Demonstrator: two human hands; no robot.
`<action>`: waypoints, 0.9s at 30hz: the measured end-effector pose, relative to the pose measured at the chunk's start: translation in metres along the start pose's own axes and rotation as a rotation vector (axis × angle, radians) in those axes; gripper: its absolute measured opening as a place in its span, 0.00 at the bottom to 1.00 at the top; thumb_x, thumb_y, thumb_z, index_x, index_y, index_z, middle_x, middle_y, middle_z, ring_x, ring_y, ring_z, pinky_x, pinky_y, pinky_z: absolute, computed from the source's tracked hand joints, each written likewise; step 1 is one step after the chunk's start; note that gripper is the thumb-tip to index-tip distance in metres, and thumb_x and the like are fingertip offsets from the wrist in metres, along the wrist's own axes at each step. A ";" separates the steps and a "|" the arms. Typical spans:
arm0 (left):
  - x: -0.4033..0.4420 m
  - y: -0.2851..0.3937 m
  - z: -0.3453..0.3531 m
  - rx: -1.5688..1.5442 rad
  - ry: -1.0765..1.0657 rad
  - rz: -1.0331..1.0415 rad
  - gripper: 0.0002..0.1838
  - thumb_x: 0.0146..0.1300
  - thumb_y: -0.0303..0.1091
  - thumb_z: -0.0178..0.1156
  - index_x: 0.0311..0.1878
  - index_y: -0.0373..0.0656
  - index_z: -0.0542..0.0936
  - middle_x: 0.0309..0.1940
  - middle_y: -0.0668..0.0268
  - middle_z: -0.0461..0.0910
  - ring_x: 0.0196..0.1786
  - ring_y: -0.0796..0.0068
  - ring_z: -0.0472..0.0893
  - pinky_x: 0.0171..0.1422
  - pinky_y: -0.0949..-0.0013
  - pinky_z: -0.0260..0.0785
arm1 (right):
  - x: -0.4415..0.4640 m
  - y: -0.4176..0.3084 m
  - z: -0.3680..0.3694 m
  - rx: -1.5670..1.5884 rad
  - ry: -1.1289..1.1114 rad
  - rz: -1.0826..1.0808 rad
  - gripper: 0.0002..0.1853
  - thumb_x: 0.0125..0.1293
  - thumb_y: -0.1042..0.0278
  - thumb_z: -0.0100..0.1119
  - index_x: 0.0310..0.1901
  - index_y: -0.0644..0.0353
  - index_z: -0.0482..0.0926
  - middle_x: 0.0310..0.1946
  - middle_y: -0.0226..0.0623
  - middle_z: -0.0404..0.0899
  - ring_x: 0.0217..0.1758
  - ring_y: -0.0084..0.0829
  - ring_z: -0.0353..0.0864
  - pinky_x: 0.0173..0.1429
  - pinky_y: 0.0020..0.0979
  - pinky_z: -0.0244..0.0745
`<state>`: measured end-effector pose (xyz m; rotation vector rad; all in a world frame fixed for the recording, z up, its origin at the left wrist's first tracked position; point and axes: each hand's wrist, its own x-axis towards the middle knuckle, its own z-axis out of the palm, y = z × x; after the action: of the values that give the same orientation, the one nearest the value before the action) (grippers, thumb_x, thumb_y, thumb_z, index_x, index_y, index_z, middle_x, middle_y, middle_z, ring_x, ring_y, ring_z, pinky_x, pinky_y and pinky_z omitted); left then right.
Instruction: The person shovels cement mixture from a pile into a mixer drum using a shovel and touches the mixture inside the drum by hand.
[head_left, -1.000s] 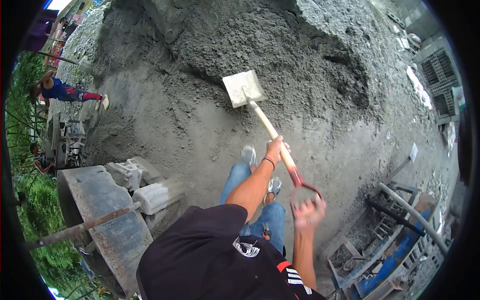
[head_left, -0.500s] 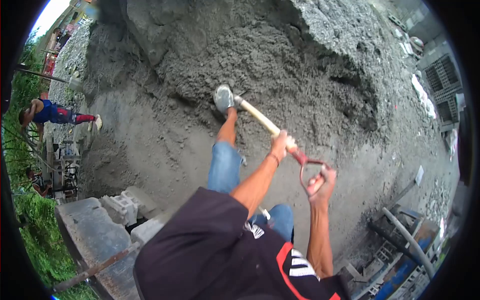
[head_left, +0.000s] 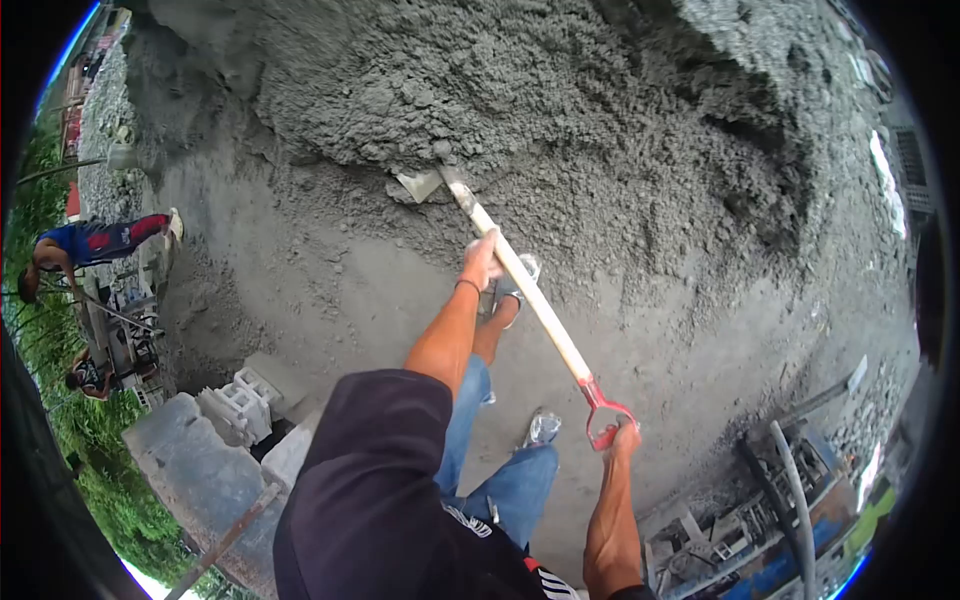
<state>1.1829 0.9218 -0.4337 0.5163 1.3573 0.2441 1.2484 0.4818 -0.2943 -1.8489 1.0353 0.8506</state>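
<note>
A shovel point(head_left: 535, 295) with a pale wooden shaft and a red D-shaped handle slants across the middle of the view. My left hand point(head_left: 481, 260) is wrapped round the lower part of the shaft. At the other end my right hand point(head_left: 622, 437) is closed on the red handle. The shovel's blade lies at the foot of a large grey pile of damp, sand-like material point(head_left: 420, 110), partly hidden by it. My feet stand on the grey ground below the shaft.
Concrete blocks point(head_left: 240, 405) and a worn metal body point(head_left: 195, 480) stand at the lower left. Metal frames with a curved pipe point(head_left: 795, 495) are at the lower right. Another person in blue point(head_left: 95, 240) stands at the far left, with a second person point(head_left: 90, 377) nearby.
My left hand has moved down the shaft, away from the handle. My foot has come back from the pile, and the blade has shifted left. The right hand is lower.
</note>
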 end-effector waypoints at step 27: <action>-0.371 -0.270 -0.001 -0.250 -0.003 -0.491 0.09 0.60 0.36 0.62 0.32 0.46 0.71 0.19 0.64 0.73 0.17 0.67 0.74 0.20 0.61 0.70 | -0.364 0.107 -0.454 -0.626 -0.105 -0.375 0.14 0.63 0.62 0.56 0.45 0.55 0.85 0.28 0.29 0.76 0.23 0.25 0.66 0.28 0.32 0.65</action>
<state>1.0704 0.5192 -0.2444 -0.0324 1.3839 0.0077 1.0678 0.1619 0.1689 -2.3800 0.3400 1.1012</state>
